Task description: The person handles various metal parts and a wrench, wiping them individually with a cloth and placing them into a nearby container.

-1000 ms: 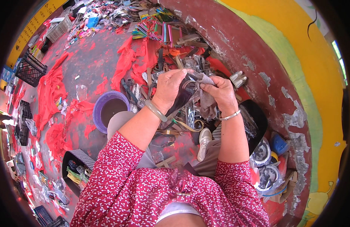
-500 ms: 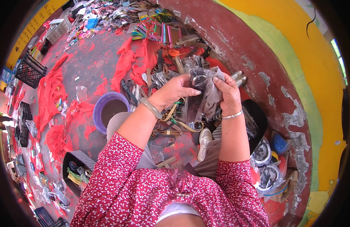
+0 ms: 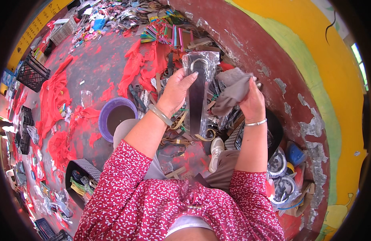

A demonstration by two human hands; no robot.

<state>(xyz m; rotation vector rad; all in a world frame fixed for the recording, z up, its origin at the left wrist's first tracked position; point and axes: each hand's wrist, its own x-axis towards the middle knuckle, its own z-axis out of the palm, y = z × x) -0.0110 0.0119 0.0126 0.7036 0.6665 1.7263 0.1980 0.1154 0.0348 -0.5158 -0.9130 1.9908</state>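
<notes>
Black and flat, one long tapering strip [image 3: 196, 100] with a pale ring at one end sits inside a crinkled clear plastic sleeve [image 3: 212, 60], to the right of my landmark, the round purple plastic tub [image 3: 102, 120]. From my remote seat I read its long axis as running outward from the body, ring end farthest away.

My left hand [image 3: 175, 90] is the nearer one, on the strip's tub side. Its grip is clamped on the sleeved strip, thumb across the front just below the ring, fingers partly hidden. My right hand [image 3: 253, 102], farther from the tub, has its grip pinched together on a soft grey-brown cloth [image 3: 234, 90] that droops toward the strip; I cannot tell whether cloth and sleeve touch.

Beneath them, right of the tub, I see a tangled heap of dark and tan straps [image 3: 180, 120]. Crumpled bright red sheeting [image 3: 131, 72] lies beyond the tub, and a black slatted plastic crate [image 3: 32, 73] stands well to its left.
</notes>
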